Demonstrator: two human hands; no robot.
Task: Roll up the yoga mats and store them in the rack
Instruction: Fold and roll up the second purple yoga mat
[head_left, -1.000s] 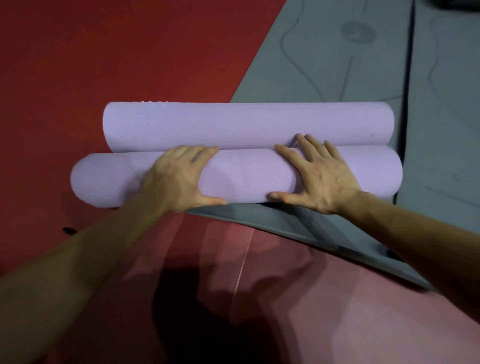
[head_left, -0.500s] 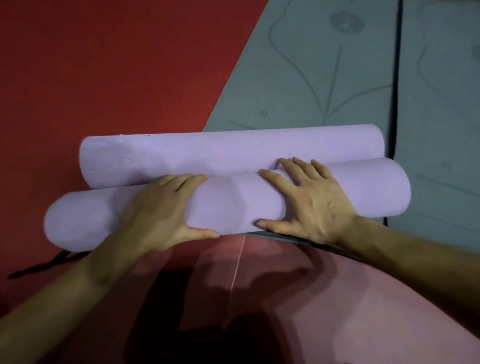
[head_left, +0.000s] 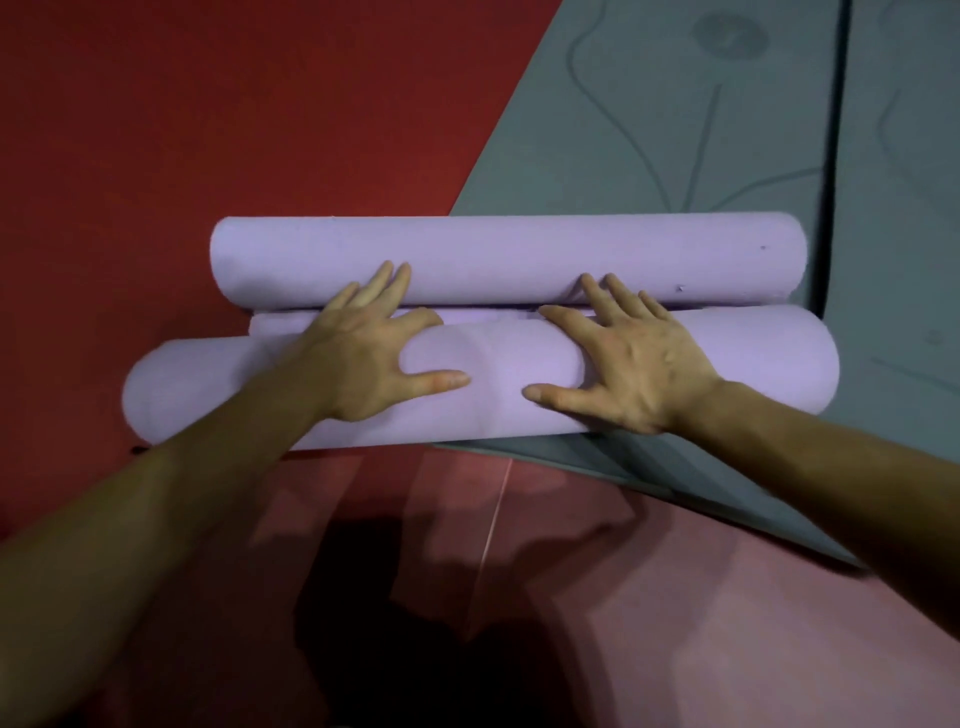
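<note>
1. My left hand (head_left: 363, 358): fingers straight and spread, clasping nothing, palm pressed flat on the thick lilac foam yoga-mat roll (head_left: 727, 374) that lies crosswise under both palms.
2. My right hand (head_left: 634, 364): likewise flat and spread on the same roll, gripping nothing, thumb pointing toward my left thumb.
3. Second lilac foam roll (head_left: 519, 249): parallel, just beyond the first; my longest fingertips reach onto it.
4. Flat grey-green mat with faint line drawing (head_left: 675, 130): beyond and right of my right fingers, passing beneath the rolls' right ends.
5. Red floor (head_left: 208, 104): beyond and left of my left fingers.
6. Pink surface (head_left: 727, 623): nearer than my wrists.
</note>
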